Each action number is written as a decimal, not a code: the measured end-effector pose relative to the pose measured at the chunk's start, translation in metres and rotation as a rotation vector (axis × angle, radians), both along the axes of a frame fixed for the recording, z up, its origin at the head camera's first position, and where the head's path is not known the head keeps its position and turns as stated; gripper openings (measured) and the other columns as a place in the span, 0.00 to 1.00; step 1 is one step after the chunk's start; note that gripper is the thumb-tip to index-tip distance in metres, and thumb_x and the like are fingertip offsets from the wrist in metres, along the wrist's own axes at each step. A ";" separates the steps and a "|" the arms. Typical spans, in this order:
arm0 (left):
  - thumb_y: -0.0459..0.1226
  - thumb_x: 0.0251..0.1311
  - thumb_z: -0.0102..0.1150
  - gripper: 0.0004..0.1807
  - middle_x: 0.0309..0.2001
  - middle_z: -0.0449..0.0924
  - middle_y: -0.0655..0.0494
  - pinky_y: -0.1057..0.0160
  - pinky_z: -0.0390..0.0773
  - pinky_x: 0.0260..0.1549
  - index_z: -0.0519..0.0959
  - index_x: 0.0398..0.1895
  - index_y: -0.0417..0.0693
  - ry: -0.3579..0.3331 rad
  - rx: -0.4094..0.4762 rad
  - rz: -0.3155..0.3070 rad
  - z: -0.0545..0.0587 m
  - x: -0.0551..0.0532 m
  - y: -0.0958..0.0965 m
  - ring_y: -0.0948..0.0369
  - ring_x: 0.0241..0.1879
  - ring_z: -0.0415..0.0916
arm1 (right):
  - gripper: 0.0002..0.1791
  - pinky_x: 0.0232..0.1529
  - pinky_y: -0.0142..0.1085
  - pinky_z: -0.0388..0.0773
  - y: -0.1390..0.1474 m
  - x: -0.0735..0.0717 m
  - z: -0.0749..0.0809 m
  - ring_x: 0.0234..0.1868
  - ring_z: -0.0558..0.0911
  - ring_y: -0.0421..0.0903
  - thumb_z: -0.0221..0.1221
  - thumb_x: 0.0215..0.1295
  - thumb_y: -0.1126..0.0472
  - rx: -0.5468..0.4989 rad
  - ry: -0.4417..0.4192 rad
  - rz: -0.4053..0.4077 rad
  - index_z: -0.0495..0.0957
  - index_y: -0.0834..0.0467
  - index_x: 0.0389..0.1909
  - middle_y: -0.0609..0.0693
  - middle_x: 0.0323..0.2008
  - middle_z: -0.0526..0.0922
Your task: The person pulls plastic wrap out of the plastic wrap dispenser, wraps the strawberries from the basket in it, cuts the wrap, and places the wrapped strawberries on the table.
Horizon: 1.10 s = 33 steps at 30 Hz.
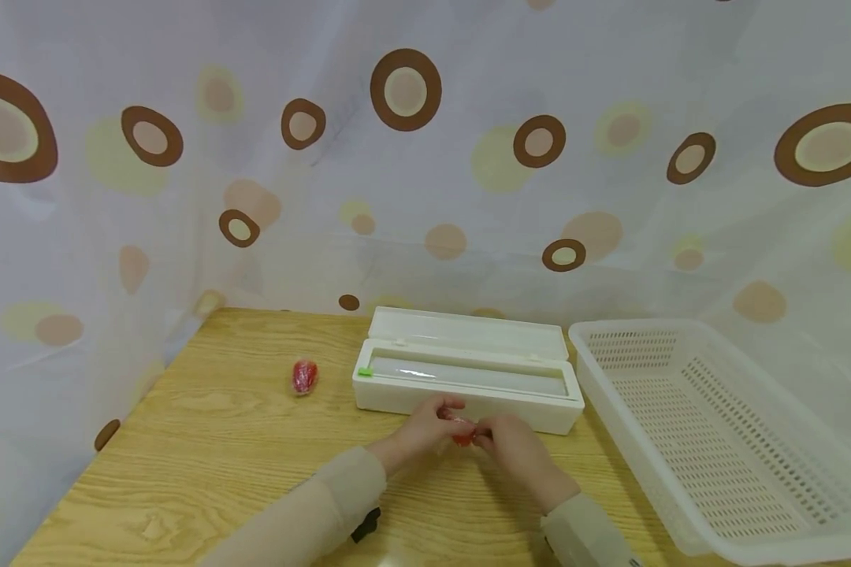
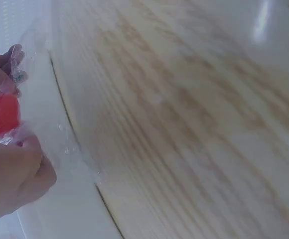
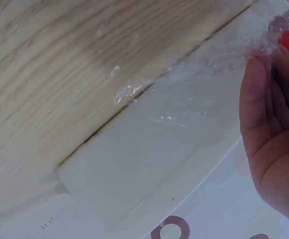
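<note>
Between both hands is a small red rounded thing (image 1: 462, 438), close to the front of the white box. My left hand (image 1: 427, 427) holds it from the left, fingers and thumb around the red thing and its film. From the other side my right hand (image 1: 516, 453) pinches a bunch of clear cling film (image 3: 179, 112) right beside the red surface. Loose film trails from the hands over the table and box front in both wrist views. Another red piece (image 1: 304, 377), wrapped in shiny film, lies to the left on the table.
The long white cling film box (image 1: 468, 409) stands behind the hands, its lid (image 1: 468, 333) raised and a roll (image 1: 461, 376) inside. A green tab (image 1: 365, 372) marks its left end. At the right stands a white perforated basket (image 1: 645, 441). A patterned curtain (image 1: 425, 181) hangs behind the wooden table (image 1: 206, 457).
</note>
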State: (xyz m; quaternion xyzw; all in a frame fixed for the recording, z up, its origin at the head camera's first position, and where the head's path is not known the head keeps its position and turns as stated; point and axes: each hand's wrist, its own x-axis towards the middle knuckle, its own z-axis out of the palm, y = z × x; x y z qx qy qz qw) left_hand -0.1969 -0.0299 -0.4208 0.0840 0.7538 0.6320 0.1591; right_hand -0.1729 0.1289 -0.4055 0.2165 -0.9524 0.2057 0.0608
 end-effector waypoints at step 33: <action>0.39 0.62 0.53 0.20 0.44 0.73 0.52 0.63 0.75 0.47 0.68 0.51 0.33 -0.189 0.209 -0.009 0.014 0.003 -0.006 0.63 0.39 0.71 | 0.07 0.24 0.28 0.69 0.004 -0.005 0.013 0.23 0.72 0.35 0.63 0.58 0.60 -0.158 -0.080 -0.029 0.80 0.58 0.36 0.47 0.26 0.82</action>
